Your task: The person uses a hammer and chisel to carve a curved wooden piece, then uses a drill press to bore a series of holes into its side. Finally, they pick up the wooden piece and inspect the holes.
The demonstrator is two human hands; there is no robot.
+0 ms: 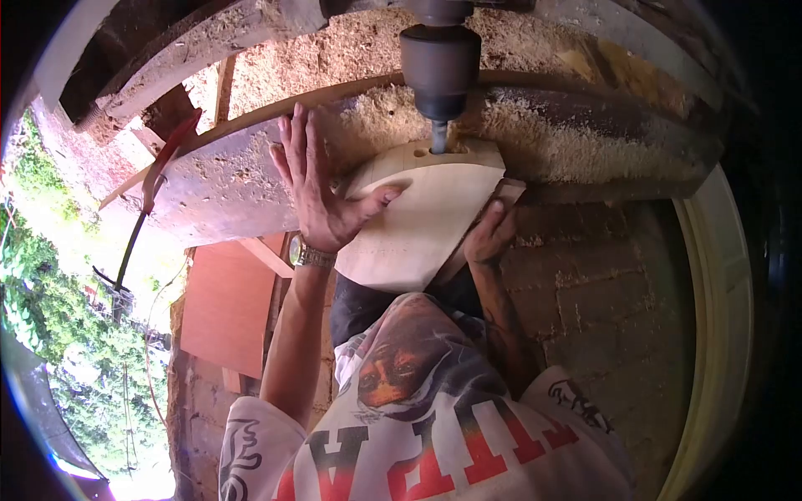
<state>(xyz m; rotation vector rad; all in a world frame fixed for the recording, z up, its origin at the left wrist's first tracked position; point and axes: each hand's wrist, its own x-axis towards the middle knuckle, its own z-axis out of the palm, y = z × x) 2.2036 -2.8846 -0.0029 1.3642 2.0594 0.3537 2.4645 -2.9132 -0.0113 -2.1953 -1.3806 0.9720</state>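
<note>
A pale curved wooden workpiece lies on the bench and reaches back toward my body, with a hole in its far edge. A drill bit, held in a dark drill chuck, stands with its tip in that edge beside the hole. My left hand, watch at the wrist, rests at the left side of the workpiece. Its fingers stretch out apart over the bench, and its thumb lies on the wood's top. My right hand grips the right side, thumb up, by a small wooden strip; its other fingers are mostly hidden.
Sawdust covers the curved bench and lies in heaps behind it. A red-handled tool hangs at the bench's left end. A reddish board leans below on the left. Greenery shows outside at far left, and a pale curved frame stands at right.
</note>
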